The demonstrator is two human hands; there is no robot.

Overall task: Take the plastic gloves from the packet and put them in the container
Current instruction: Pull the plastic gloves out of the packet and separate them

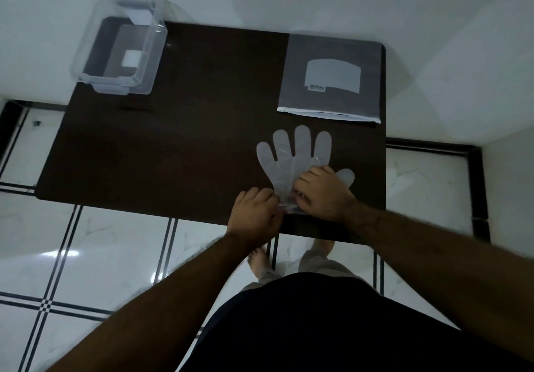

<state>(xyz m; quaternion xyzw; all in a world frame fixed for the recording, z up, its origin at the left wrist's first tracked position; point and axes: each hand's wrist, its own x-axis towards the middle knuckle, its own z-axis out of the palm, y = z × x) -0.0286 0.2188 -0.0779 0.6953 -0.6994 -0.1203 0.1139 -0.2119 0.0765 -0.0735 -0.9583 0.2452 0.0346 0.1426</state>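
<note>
- Plastic gloves (291, 155) are lying flat on the dark table (173, 146), near the front right edge, fingers pointing away from the person, thumb sticking out right.
- Left hand (254, 212) is curling at the cuff end, fingers bunched together and seeming to pinch the thin film at the table edge.
- Right hand (323, 192) is pressing down over the palm area, fingers bent and touching the film; cannot tell if it is actually gripping a layer or just holding it flat.
- Packet (332, 80) is sitting at the far right of the table, flat grey pouch with a pale label, open edge facing the gloves, just beyond the glove fingertips.
- Container (121, 51) is sitting at the far left corner, clear rigid plastic box, rounded corners, no lid on; looking empty of gloves; well apart from the gloves.
- Material: gloves are looking very thin, translucent, limp, slightly creased; likely clinging to each other.
- Risk: layers sticking together, so the count being lifted is uncertain.
- Risk: cuff is hanging at the table edge, so a loose pinch could be letting it slide to the tiled floor (115, 256).
- Risk: the film is light, so it could be drifting or unfolding on the long carry across to the container.
- Risk: the container overhangs the corner, so a bump could be tipping it.
</note>
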